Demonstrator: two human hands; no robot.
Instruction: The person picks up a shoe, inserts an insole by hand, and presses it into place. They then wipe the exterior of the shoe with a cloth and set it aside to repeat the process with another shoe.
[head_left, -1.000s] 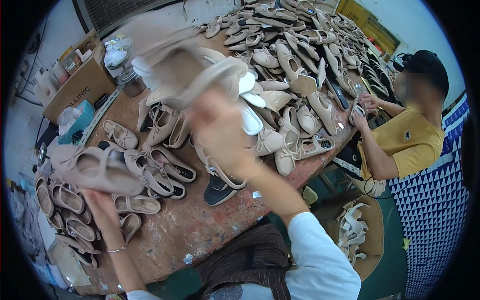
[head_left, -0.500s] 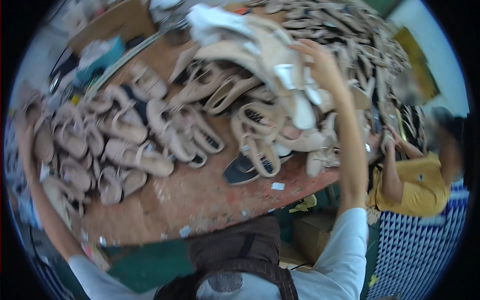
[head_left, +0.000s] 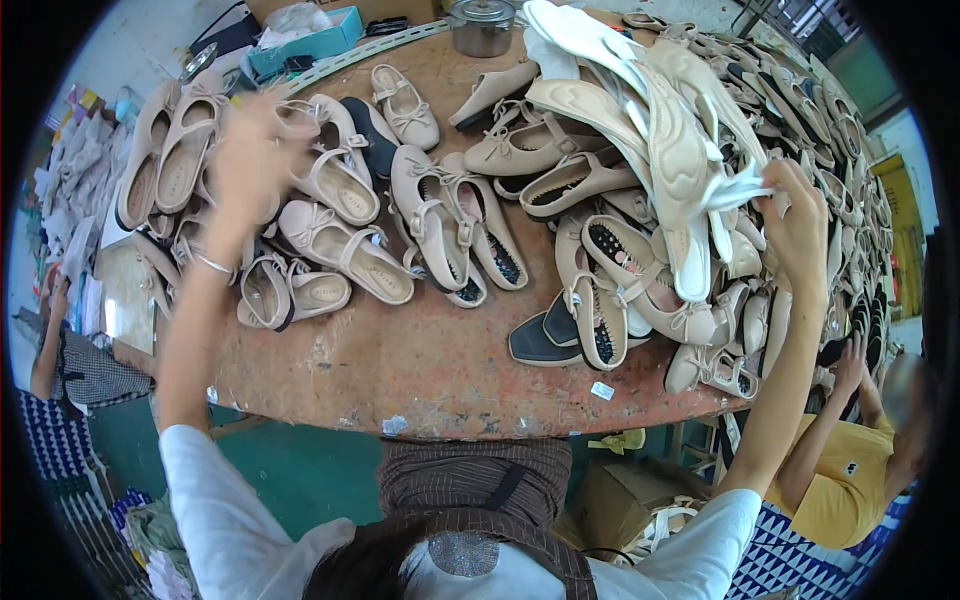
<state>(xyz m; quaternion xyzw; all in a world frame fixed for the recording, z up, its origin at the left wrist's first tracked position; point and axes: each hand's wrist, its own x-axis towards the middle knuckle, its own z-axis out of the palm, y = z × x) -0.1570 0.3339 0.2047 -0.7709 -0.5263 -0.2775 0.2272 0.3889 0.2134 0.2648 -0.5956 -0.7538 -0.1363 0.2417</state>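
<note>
Cream insoles (head_left: 678, 170) lie heaped across beige bowed shoes (head_left: 487, 155).

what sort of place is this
Probably a shoe workshop: many beige flats crowd a worn, stained worktable, and a pile of loose insoles lies among them. A person in a yellow shirt sits or stands at the right.

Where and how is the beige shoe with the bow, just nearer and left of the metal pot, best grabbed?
Probably pinch the beige shoe by its right-hand rim, from above and the right: its opening faces up, offering an edge, and bare tabletop lies there, while a dark sole crowds its left.
</note>
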